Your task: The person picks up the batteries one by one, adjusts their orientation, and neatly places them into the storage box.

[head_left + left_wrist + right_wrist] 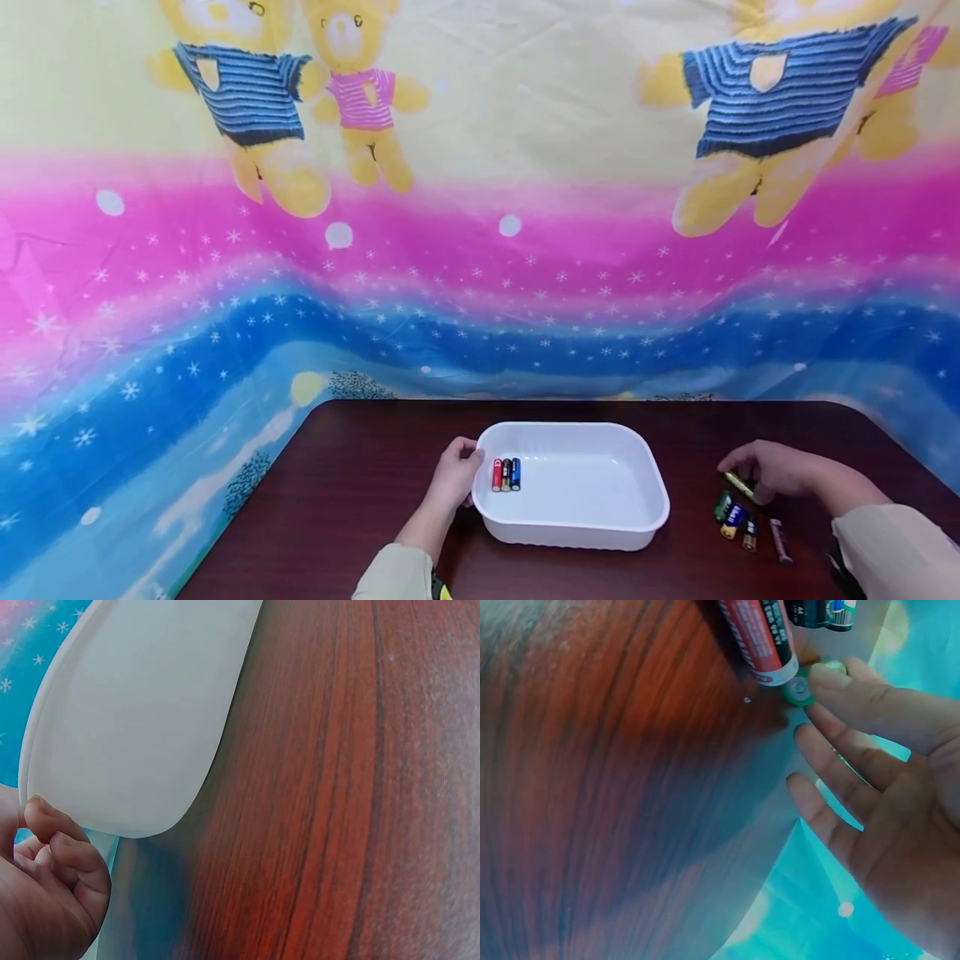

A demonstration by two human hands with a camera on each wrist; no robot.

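My left hand (456,473) grips the left rim of a white plastic tub (577,527); in the left wrist view its fingers (56,825) curl at the tub's corner. Inside the tub, toward that hand, a red battery (497,475), a black-and-gold battery (506,475) and a blue battery (516,474) stand side by side. To the right of the tub, my right hand (776,471) pinches a yellow-green battery (738,484) between thumb and fingers. Just below it are a green battery (722,506), a blue-and-yellow battery (732,522), a black-and-gold battery (750,534) and a reddish battery (780,542).
Everything stands on a dark brown wooden table (360,500) with rounded far corners. A printed cloth (480,275) with bears and snowflakes hangs behind the table and along its sides.
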